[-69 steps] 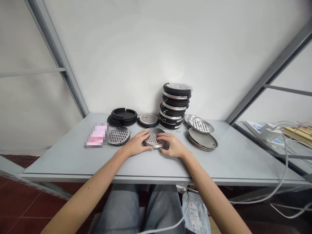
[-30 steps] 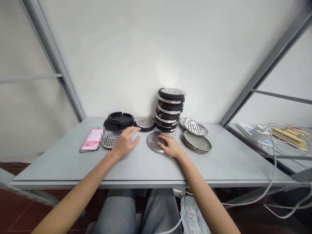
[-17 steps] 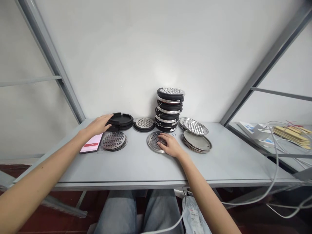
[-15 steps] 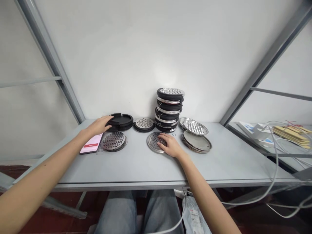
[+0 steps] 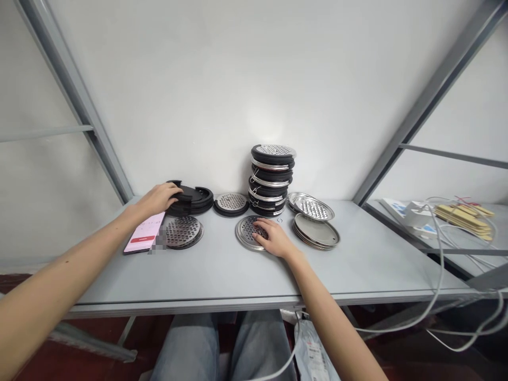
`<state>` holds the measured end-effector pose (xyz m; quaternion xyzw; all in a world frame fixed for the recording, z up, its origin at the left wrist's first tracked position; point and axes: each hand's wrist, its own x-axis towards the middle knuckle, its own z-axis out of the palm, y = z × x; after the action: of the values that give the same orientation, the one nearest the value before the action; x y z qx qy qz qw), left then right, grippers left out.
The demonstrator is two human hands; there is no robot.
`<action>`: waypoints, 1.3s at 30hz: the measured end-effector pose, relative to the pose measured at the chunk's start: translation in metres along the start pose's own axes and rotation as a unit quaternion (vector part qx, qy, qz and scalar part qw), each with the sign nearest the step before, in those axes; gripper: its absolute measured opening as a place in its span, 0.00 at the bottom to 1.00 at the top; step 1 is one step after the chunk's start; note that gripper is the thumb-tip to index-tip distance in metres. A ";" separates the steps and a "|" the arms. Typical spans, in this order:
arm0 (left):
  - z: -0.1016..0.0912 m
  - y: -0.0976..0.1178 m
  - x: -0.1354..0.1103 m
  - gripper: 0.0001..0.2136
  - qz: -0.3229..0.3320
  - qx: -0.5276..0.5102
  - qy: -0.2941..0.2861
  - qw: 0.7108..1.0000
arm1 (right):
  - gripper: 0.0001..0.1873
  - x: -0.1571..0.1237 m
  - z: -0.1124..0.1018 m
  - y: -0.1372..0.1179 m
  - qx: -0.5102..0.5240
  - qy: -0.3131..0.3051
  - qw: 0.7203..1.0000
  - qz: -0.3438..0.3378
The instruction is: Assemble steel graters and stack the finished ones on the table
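My left hand [image 5: 161, 197] has its fingers closed on the rim of the top black round holder [image 5: 194, 194] of a stack at the back left. That holder sits tilted, its left side raised. Resting on a round perforated metal grater plate [image 5: 250, 227] with a silvery rim, my right hand [image 5: 273, 238] has its fingers spread. Two or more loose grater plates [image 5: 182, 232] lie before the black stack. Between the hands, farther back, a black holder carries a grater plate [image 5: 232, 201].
A tall stack of black holders and metal rings [image 5: 272, 180] stands against the wall. To its right lie plain metal discs [image 5: 317, 230] and a tilted grater plate [image 5: 316, 209]. A phone [image 5: 145, 235] lies at the left. White cables [image 5: 440, 264] hang over the right side.
My left hand has closed on the top black holder, whose left side has come up. My right hand stays on its grater plate. The view has shifted slightly.
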<state>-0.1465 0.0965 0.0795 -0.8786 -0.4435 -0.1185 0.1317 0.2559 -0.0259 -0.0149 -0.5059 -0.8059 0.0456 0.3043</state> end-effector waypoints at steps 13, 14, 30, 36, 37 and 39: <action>-0.044 0.026 -0.024 0.15 0.063 0.064 0.136 0.987 | 0.49 -0.010 -0.004 -0.012 -0.021 -0.039 0.998 -0.053; -0.047 0.039 -0.028 0.15 0.070 0.063 0.146 0.985 | 0.47 -0.011 -0.004 -0.011 -0.014 -0.045 0.997 -0.061; -0.013 0.162 -0.047 0.11 0.234 -0.089 0.137 0.958 | 0.21 -0.017 -0.021 -0.009 0.020 0.047 0.998 -0.031; -0.016 0.162 -0.075 0.11 0.238 -0.092 0.124 0.959 | 0.23 -0.017 -0.019 -0.001 0.038 0.092 0.995 0.007; -0.016 0.161 -0.079 0.11 0.241 -0.097 0.120 0.958 | 0.23 -0.017 -0.018 -0.001 0.043 0.103 0.994 0.017; -0.015 0.162 -0.085 0.12 0.244 -0.112 0.109 0.957 | 0.23 -0.016 -0.018 -0.001 0.056 0.123 0.990 0.037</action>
<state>-0.0655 -0.0652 0.0458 -0.9508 -0.1828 -0.2273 0.1047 0.2701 -0.0445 -0.0070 -0.5192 -0.7394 0.0394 0.4269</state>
